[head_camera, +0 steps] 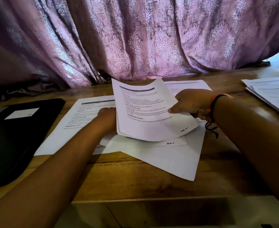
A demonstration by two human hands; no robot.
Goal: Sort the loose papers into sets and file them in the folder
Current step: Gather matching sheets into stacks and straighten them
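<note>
Fingers (174,109) of the right hand (194,102) are pinched on the right edge of a thin set of printed white sheets (145,116), which is held raised and curved over loose white papers (176,158) on the brown wooden table (135,181). The left hand (106,116) is laid on a flat printed sheet (84,116); its fingers are hidden behind the raised set, so their state cannot be told. A closed black folder with a white label (20,137) lies at the left, and a further paper stack (273,96) at the far right.
</note>
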